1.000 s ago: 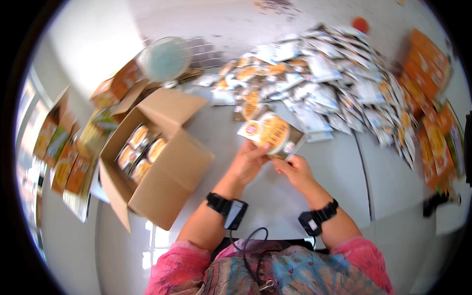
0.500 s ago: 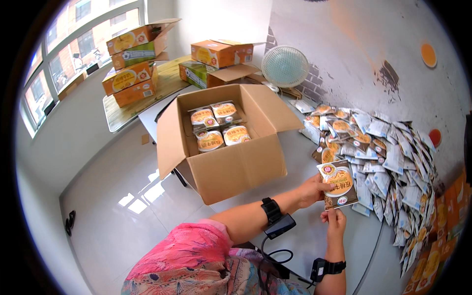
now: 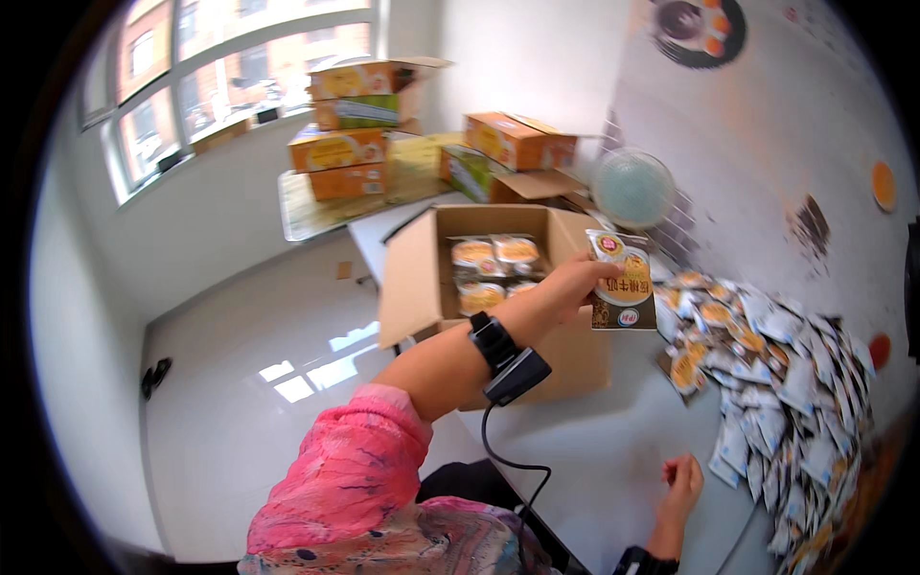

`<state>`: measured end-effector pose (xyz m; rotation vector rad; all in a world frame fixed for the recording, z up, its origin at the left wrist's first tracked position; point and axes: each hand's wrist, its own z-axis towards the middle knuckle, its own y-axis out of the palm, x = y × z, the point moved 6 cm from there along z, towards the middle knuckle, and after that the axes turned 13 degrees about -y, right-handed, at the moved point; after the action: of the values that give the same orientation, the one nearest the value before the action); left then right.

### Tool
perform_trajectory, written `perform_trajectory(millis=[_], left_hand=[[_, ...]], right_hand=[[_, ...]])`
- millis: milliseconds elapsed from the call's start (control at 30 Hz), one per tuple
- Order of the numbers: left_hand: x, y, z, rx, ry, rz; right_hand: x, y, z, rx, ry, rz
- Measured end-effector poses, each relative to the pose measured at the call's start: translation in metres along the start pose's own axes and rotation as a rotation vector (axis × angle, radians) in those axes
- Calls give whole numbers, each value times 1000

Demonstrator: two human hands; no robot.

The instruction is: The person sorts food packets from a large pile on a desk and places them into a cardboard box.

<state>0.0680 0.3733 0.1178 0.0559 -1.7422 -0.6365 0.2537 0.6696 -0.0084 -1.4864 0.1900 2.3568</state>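
Note:
My left hand (image 3: 578, 284) grips the left edge of a flat brown-and-white packet (image 3: 625, 299) with an orange bowl picture. It holds the packet up over the right flap side of an open cardboard box (image 3: 575, 359). Inside the box lie several similar packets (image 3: 475, 255), face up in rows; my forearm covers part of the box's front. Low on the right, my right hand (image 3: 681, 487) hovers by the grey table (image 3: 613, 431) with its fingers curled in and nothing seen in them.
A large heap of packets (image 3: 791, 402) covers the table's right side. Behind the box stand a round fan (image 3: 633, 189) and orange and green cartons (image 3: 522, 141). More cartons (image 3: 337, 150) are stacked by the window. A cable (image 3: 489, 436) hangs from my left wrist.
My left hand has lifted the packet up and away toward the box. My right hand has let go of the packet's lower edge and dropped lower. The view has swung left.

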Motion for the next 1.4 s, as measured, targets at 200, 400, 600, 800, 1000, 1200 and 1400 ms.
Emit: perform_trajectory(millis=[200,400,600,800,1000,1200,1400], left_hand=[[35,-105,-14,332,-57,199],[34,-177,-29,685,-172,524],[24,-196,-33,707,-392,686],[16,-205,-38,773,-327,643],[7,-210,-36,684,-465,719],[7,-177,-46,600,-724,1288],[0,-182,-48,598,-806,1351]], right_hand=[[7,-3,-2,50,40,40],[11,-6,-3,-62,35,30],[13,-3,-2,-19,45,-13],[3,5,0,-56,54,18],[-4,6,-1,-20,38,6],[-1,3,-1,-50,52,8],[-4,6,-1,-53,50,28]])
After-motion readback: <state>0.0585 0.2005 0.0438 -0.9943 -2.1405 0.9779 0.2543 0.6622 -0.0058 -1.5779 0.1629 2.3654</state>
